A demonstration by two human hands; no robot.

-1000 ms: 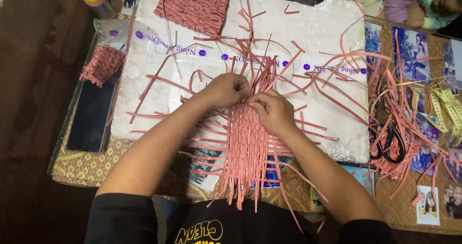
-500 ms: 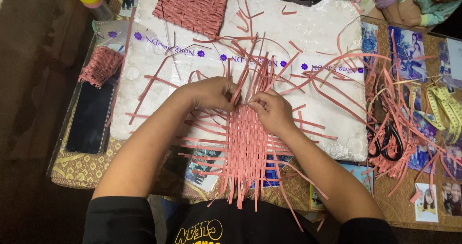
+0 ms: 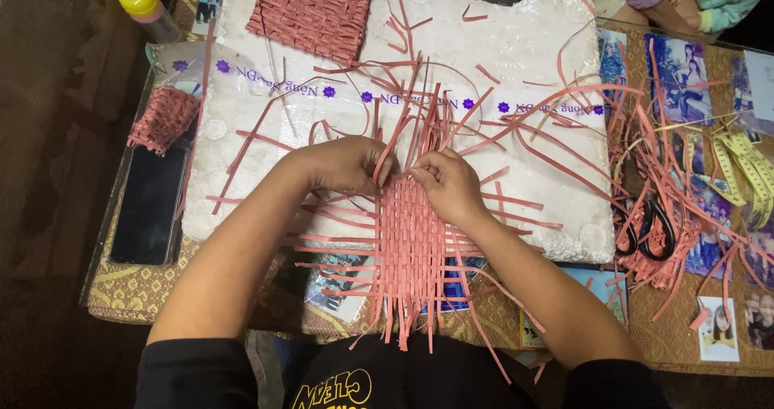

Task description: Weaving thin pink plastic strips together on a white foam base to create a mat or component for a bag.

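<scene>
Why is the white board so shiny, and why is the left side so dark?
Head view: light from above glares off the plastic-wrapped white board, washing out its top; the floor at left falls into shadow. Both hands and the pink woven mat look sharp, not blurred.

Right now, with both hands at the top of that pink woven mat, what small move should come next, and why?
Probably press the newest cross strip down snug. Both hands, left hand and right hand, pinch at the top edge of the woven mat, where the loose strips above fan out unwoven.
</scene>
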